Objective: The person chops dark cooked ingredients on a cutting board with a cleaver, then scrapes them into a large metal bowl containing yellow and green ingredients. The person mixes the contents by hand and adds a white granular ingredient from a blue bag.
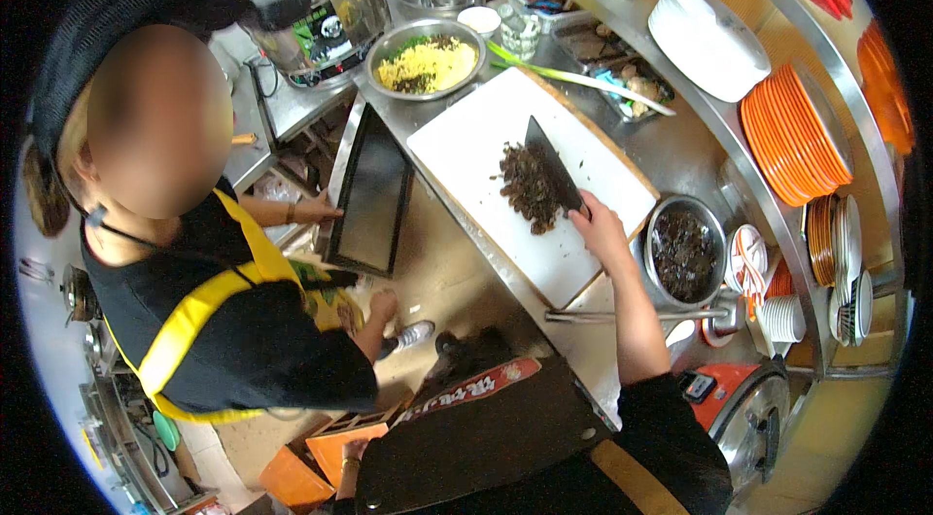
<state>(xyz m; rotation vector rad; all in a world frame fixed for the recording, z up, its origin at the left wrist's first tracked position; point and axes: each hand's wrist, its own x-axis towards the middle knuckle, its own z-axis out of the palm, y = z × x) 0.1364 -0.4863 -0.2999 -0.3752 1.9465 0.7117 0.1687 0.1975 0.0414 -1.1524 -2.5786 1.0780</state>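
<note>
My right hand [599, 227] grips the handle of a cleaver [552, 161]. Its dark blade stands on edge along the right side of a heap of chopped dark brown food [528, 187], perhaps wood ear fungus. Both rest on a white cutting board [466, 143] over a wooden board. Low in the view, my left hand [355, 450] is beside an orange box [342, 446]; its fingers are mostly hidden. Right of the board sits a steel bowl [651, 274] of dark, wet pieces.
A co-worker [240, 318] at left holds an open, black-framed door or drawer [368, 187]. Behind the board are a steel bowl [377, 74] of yellow and green food and scallions [568, 74]. Stacked plates [791, 140] fill a shelf at right; a red cooker [718, 395] stands below.
</note>
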